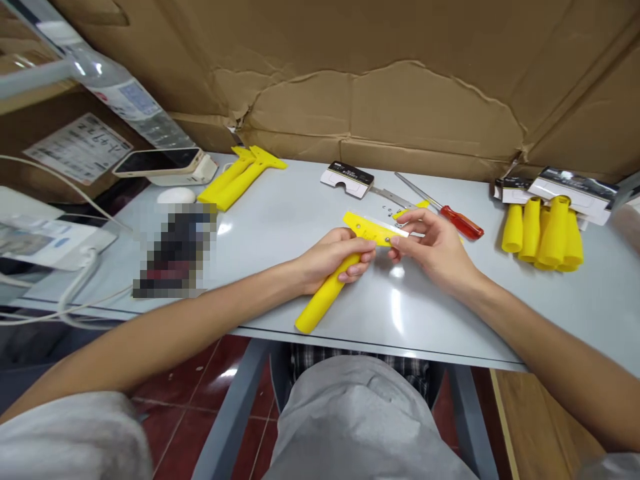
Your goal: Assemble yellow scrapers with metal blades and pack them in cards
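Note:
My left hand (334, 261) is wrapped round the neck of a yellow scraper (325, 297), whose round handle slants down towards the table's front edge. A thin metal blade (383, 225) lies along the top edge of the scraper's wide head. My right hand (434, 248) pinches the right end of the head, thumb beside a small dark screw (387, 240). Whether these fingertips also hold a small part is hidden. Just behind the hands are several loose screws (390, 211) and another yellow plastic piece (420, 206), partly covered by my right fingers.
A red-handled screwdriver (463, 223) lies right of my right hand. Behind are a blade box (347, 179) and metal blades (393, 197). Several yellow handles (553, 233) rest at right by more boxes (573, 190). Two yellow scrapers (240, 179), a phone (156, 161) and cables (75, 293) are left.

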Demonstrator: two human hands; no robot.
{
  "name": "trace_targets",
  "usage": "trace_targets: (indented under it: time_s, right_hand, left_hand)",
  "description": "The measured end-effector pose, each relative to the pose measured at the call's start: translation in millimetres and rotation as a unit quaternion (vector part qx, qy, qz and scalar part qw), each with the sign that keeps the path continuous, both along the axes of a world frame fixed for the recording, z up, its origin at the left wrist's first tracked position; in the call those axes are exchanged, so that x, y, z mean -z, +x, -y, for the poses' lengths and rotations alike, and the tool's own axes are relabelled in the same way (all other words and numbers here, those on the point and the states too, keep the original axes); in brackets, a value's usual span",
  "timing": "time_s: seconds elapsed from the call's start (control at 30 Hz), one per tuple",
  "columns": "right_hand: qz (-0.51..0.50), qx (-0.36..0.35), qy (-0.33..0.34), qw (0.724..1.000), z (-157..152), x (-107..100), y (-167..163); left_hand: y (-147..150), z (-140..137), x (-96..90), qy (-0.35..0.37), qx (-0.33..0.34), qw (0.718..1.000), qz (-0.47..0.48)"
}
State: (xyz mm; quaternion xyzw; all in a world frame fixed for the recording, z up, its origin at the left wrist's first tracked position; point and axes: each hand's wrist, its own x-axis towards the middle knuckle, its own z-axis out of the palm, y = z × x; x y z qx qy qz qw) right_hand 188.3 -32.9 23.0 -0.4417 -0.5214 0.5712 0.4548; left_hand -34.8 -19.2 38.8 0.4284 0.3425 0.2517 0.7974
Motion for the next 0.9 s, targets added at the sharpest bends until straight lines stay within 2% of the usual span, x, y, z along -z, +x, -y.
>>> trace_targets:
  time_s: [0.1, 0.17, 0.2, 0.23, 0.3, 0.33, 0.4, 0.5, 0.67, 0.77, 0.9]
  right_hand:
    - [0.058, 0.007, 0.028, 0.998, -4, -6, 6]
    - [0.148, 0.041, 0.099, 0.983, -11, -12, 18]
    - [0.211, 0.072, 0.153, 0.963, -15, -16, 26]
    - [0.288, 0.1, 0.211, 0.929, -20, -18, 35]
    - [0.44, 0.124, 0.299, 0.837, -30, -23, 55]
    - [0.495, 0.131, 0.306, 0.802, -34, -25, 65]
    - [0.562, 0.146, 0.279, 0.765, -40, -29, 81]
    - [0.624, 0.133, 0.207, 0.742, -43, -34, 92]
    - [0.717, 0.063, 0.071, 0.691, -39, -45, 88]
    - [0.736, 0.048, 0.056, 0.673, -39, -46, 85]
    - [0.746, 0.039, 0.04, 0.664, -42, -43, 86]
  left_hand:
    - [-2, -1, -2.9, 0.014, -0.008, 1.0, -0.006]
    - [-5, -6, -6.9, 0.035, -0.033, 0.999, -0.009]
    - [-7, -10, -9.4, 0.05, -0.059, 0.997, -0.011]
    - [-9, -14, -11.9, 0.065, -0.087, 0.994, -0.014]
    - [-14, -24, -16.1, 0.091, -0.149, 0.984, -0.022]
    - [-16, -29, -17.4, 0.096, -0.172, 0.98, -0.027]
    - [-19, -36, -18.1, 0.1, -0.206, 0.973, -0.034]
    - [-20, -41, -15.1, 0.09, -0.223, 0.97, -0.033]
    - [-17, -41, -9.1, 0.071, -0.216, 0.973, -0.03]
    - [-16, -41, -8.4, 0.063, -0.218, 0.973, -0.048]
    - [-15, -41, -9.6, 0.067, -0.219, 0.972, -0.046]
